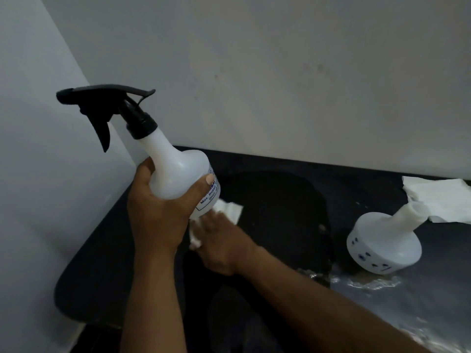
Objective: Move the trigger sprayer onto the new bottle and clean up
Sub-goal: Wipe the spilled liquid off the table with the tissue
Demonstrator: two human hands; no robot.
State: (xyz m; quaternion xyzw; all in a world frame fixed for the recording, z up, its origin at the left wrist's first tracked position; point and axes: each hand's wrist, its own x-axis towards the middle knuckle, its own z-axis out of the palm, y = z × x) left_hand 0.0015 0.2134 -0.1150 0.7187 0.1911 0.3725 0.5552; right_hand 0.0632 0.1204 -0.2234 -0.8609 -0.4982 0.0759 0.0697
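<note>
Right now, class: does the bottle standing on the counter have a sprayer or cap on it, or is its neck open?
Open. The second bottle stands on the counter with a bare neck; the black trigger sprayer sits on the bottle in the left hand.

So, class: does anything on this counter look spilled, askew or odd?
Yes. A wet puddle glistens on the dark counter beside the capless bottle, which stands open. The left hand holds the sprayer bottle tilted while the right hand wipes it with tissue.

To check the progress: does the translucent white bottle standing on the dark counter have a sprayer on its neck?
No, the white bottle on the counter has a bare open neck; the black trigger sprayer sits on the bottle held by the left hand.
</note>
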